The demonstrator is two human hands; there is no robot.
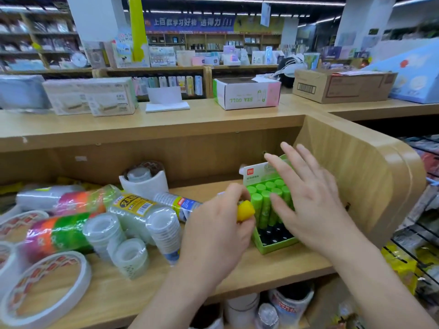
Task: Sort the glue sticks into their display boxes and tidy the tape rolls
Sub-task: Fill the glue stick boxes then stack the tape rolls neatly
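Note:
A green display box (273, 245) stands on the wooden shelf (261, 269) at the right, with several green-capped glue sticks (263, 198) upright in its back rows and dark empty slots in front. My left hand (218, 233) grips a glue stick with a yellow cap (245, 210), just left of the box. My right hand (308, 200) hovers over the box with fingers spread and straight. Clear tape rolls (133, 233) lie in sleeves across the middle of the shelf. Coloured tape sleeves (61, 231) lie further left.
Large white double-sided tape rolls (45, 290) lie at the shelf's left front. A white-wrapped roll (145, 184) stands at the back. The shelf's curved wooden side wall (356, 176) rises right of the box. Cardboard boxes (247, 93) sit on the counter above. More rolls (285, 305) fill the shelf below.

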